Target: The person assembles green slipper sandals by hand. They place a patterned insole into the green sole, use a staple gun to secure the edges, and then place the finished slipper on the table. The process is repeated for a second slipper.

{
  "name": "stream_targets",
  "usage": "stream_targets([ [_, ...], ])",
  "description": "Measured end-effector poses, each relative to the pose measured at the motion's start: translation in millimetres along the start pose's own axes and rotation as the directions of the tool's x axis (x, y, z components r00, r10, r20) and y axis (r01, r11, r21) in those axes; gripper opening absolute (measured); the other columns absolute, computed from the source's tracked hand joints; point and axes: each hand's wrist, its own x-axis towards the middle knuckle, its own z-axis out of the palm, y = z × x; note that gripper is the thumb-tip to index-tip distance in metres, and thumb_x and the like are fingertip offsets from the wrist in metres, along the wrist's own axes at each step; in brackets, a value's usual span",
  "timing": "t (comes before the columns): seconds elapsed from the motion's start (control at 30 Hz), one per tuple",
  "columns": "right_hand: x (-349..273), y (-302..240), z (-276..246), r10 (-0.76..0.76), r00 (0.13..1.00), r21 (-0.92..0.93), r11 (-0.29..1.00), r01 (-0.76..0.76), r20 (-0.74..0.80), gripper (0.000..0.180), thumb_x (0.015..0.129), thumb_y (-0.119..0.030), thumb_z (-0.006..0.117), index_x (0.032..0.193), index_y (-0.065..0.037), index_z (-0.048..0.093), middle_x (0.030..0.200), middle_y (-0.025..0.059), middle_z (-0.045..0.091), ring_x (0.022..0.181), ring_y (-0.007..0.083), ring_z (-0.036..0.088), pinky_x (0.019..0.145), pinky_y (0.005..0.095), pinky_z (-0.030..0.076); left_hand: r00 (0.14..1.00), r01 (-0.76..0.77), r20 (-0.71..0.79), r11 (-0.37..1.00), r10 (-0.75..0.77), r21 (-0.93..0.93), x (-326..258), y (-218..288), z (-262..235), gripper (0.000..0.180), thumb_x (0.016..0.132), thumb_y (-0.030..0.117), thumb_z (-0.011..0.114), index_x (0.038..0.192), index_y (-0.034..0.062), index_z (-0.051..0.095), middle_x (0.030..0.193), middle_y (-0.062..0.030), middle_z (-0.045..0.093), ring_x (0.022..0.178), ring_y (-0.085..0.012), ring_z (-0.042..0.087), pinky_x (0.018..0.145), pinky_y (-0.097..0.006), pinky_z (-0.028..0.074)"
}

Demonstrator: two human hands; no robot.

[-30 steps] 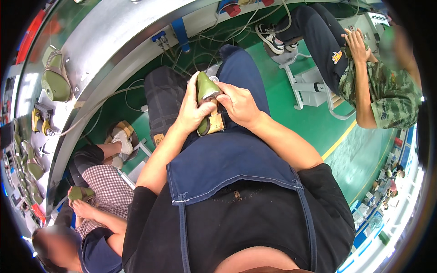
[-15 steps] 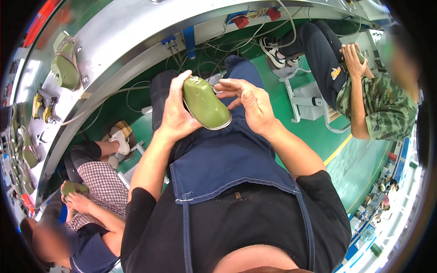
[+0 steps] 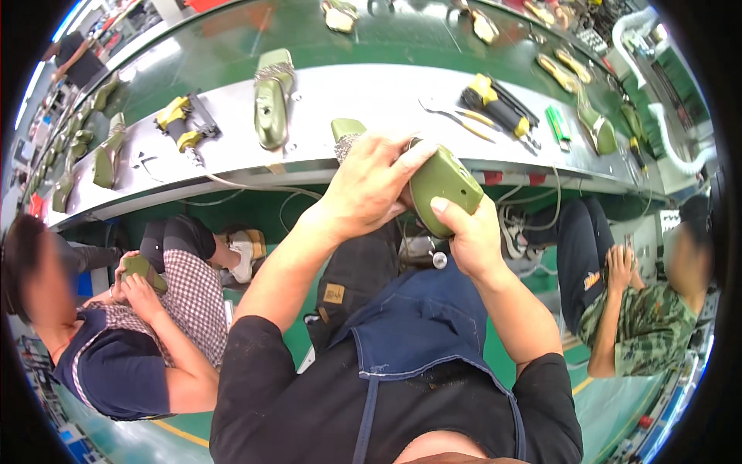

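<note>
A green shoe last (image 3: 447,184) is held out in front of me, above my lap and close to the bench edge. My right hand (image 3: 475,236) grips its lower side, thumb pressed on the surface. My left hand (image 3: 371,185) is closed round its other end, with the fingers bent over it. Behind my left hand a green piece with a glittery band (image 3: 347,139) shows in part; whether it lies on the bench or is in that hand I cannot tell. Another green last with a glittery strap (image 3: 271,108) lies on the bench to the left.
On the metal bench (image 3: 371,97) lie a yellow-and-black air tool (image 3: 498,104), pincers (image 3: 456,116), a green box (image 3: 557,127) and a second air tool (image 3: 185,124). Beyond runs a green belt (image 3: 417,42) carrying shoe parts. People sit at both sides; hoses hang below.
My view has lifted toward the bench. The last has turned and moved out toward the bench edge. My right hand, apart from it before, now grips it.
</note>
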Motion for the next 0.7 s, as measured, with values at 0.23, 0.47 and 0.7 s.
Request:
stream_targets([
  [0.23,115.2,35.0,50.2,-0.261,0.965,0.054,0.964,0.262,-0.014,0.061,0.098,-0.009,0.070,0.152,0.005,0.045,0.134,0.0128,0.065,0.121,0.0201,0.062,0.106,0.0345,0.049,0.776,0.523,-0.477,0.843,-0.412,0.122,-56.3,-56.2,-18.8,0.074,0.084,0.035,0.087,0.145,0.0085,0.056,0.155,-0.0306,0.036,0.143,-0.0462,0.035,0.118,-0.055,0.031],
  [0.47,203.7,80.7,71.8,-0.258,0.940,-0.656,0.673,0.342,0.225,0.096,0.095,-0.031,0.073,0.160,0.013,0.018,0.164,0.0386,0.026,0.155,0.0466,0.030,0.127,0.0428,0.028,0.671,0.693,-0.510,0.700,-0.537,0.173,-58.7,-102.5,11.8,0.077,0.091,0.047,0.079,0.145,-0.0024,0.053,0.158,-0.0402,0.020,0.147,-0.0542,0.025,0.122,-0.060,0.022],
  [0.7,247.6,63.5,66.2,-0.067,0.890,-0.589,0.726,0.354,0.452,0.098,0.089,-0.020,0.075,0.165,0.002,0.017,0.165,0.0343,0.030,0.150,0.0459,0.039,0.123,0.0434,0.037,0.582,0.784,-0.532,0.597,-0.614,0.168,-14.1,-121.8,35.1,0.091,0.085,0.052,0.082,0.143,-0.0127,0.052,0.158,-0.0389,0.022,0.147,-0.0519,0.025,0.123,-0.057,0.021],
])
